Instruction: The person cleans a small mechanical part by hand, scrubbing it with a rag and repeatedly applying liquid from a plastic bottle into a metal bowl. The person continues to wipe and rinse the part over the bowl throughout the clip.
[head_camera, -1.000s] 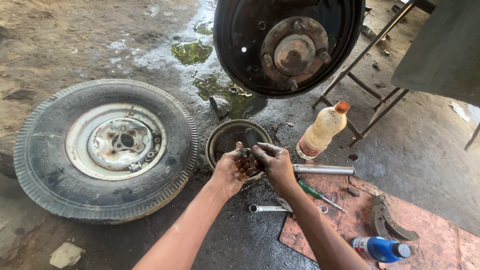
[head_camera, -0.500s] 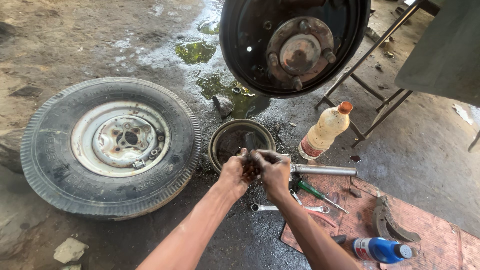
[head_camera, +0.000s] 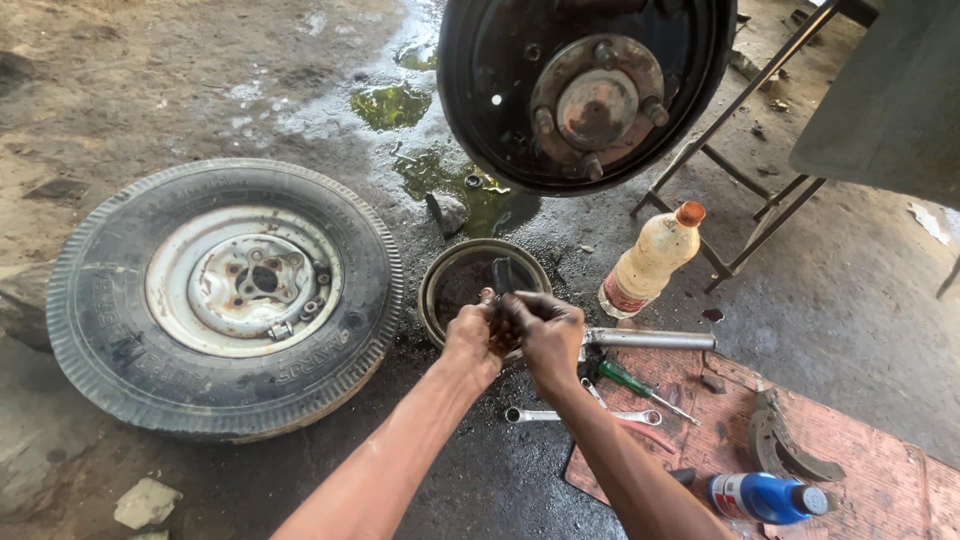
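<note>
My left hand (head_camera: 470, 338) and my right hand (head_camera: 545, 335) meet in front of me, both greasy and closed around a small dark metal part (head_camera: 497, 318) that is mostly hidden by the fingers. They hover over the near rim of a brake drum (head_camera: 440, 285) lying open side up on the ground. Above hangs the bare wheel hub with studs (head_camera: 597, 97) on its black backing plate (head_camera: 480, 120).
A removed wheel with tyre (head_camera: 225, 295) lies to the left. A yellowish plastic bottle (head_camera: 652, 258), a steel pipe (head_camera: 650, 340), a screwdriver (head_camera: 640, 385), a spanner (head_camera: 560, 415), a brake shoe (head_camera: 780, 450) and a blue bottle (head_camera: 765, 497) sit around a red mat (head_camera: 850, 470). A metal stand (head_camera: 745, 170) and wet puddles (head_camera: 440, 170) are beyond.
Both hands stay together on the small part over the drum and have turned slightly around it. The view has shifted a little to the left.
</note>
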